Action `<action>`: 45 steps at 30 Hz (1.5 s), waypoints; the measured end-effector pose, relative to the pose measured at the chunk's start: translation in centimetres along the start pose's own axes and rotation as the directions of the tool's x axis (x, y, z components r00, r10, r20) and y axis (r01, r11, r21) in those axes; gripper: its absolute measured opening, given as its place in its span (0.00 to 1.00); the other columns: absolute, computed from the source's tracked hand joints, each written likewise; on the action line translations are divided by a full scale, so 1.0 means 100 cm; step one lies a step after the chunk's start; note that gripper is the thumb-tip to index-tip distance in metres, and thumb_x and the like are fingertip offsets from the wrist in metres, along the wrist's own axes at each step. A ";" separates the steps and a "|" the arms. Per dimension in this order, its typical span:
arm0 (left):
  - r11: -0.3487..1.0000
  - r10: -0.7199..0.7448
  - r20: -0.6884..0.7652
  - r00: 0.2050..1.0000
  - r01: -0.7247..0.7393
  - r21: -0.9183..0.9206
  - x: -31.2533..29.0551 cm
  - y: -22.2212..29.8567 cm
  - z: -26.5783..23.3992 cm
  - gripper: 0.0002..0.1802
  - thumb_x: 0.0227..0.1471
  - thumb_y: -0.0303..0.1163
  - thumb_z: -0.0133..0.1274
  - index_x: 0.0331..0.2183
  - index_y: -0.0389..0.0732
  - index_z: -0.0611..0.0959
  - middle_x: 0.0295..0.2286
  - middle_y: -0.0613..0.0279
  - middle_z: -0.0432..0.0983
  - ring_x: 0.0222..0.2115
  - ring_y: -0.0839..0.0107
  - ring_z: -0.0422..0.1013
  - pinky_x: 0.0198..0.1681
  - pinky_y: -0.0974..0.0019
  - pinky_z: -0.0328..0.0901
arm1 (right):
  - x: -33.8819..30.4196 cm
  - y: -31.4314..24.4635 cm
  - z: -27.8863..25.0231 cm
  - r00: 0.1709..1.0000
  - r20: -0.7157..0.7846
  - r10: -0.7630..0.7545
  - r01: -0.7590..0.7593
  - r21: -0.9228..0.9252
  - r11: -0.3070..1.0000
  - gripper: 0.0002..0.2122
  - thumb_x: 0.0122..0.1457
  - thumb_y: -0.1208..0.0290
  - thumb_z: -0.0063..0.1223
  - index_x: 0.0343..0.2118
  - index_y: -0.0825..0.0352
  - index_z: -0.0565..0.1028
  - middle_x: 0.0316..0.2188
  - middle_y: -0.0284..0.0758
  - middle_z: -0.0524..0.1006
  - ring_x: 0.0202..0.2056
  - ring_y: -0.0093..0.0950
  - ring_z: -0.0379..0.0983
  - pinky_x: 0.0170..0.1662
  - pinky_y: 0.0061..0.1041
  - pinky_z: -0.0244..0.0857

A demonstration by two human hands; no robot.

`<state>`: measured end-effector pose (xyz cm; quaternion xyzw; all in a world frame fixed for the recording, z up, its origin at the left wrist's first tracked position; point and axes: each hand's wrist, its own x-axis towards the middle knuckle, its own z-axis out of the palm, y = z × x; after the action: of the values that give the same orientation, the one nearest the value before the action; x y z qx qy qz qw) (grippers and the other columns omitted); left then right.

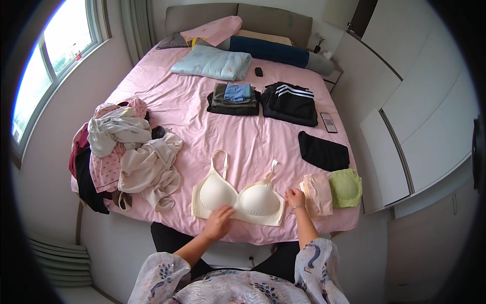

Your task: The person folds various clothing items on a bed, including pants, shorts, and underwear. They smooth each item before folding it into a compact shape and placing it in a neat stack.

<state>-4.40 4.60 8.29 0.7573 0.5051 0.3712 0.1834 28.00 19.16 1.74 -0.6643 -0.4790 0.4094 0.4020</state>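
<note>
A cream bra [260, 201] lies spread on the pink bedsheet in front of me, cups up, its left strap looped and its right strap bunched. My left hand [219, 223] rests on the lower edge of the left cup near the middle, fingers stretched out and not gripping. Just past the bra's right end is my right hand [295, 198], loosely bent with nothing visible in it. It sits between the bra and a folded pale pink garment [318, 195]. Beside that garment lies a folded light green bra [346, 188].
A loose clothes heap [126, 147] covers the bed's left side. Folded black garments [291, 105], a smaller folded stack [235, 96], a black folded piece [324, 151] and a phone [328, 122] lie farther off. A blue quilt [212, 62] and bolster [268, 50] are near the headboard.
</note>
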 end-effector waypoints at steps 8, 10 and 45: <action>0.978 0.157 0.265 0.951 -0.188 0.095 0.044 0.017 0.052 0.23 0.46 0.30 0.47 0.47 0.43 0.70 0.51 0.58 0.61 0.54 0.62 0.55 0.54 0.56 0.50 | 0.092 -0.054 0.043 0.993 0.083 0.084 -0.089 0.054 0.995 0.09 0.49 0.76 0.52 0.34 0.69 0.71 0.20 0.31 0.72 0.17 0.19 0.68 0.18 0.18 0.63; 0.975 0.140 0.326 0.935 -0.188 0.121 0.045 0.007 0.058 0.25 0.47 0.32 0.46 0.50 0.44 0.68 0.52 0.59 0.59 0.55 0.63 0.53 0.56 0.57 0.48 | 0.103 -0.058 0.057 0.994 0.058 0.098 -0.096 -0.029 0.995 0.10 0.47 0.80 0.51 0.35 0.69 0.70 0.20 0.32 0.72 0.16 0.20 0.69 0.17 0.19 0.63; 0.957 0.156 0.432 0.888 -0.245 0.159 0.035 -0.015 0.076 0.28 0.47 0.37 0.46 0.52 0.52 0.65 0.55 0.67 0.56 0.56 0.67 0.51 0.57 0.56 0.42 | 0.140 -0.070 0.074 0.855 0.431 0.289 -0.269 -0.108 0.957 0.11 0.47 0.65 0.57 0.22 0.69 0.74 0.14 0.34 0.72 0.11 0.21 0.66 0.11 0.18 0.56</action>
<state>1.07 9.12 3.61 0.8819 0.4094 0.1638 0.1665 21.88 35.22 3.51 -0.6247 -0.4652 0.5930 0.2045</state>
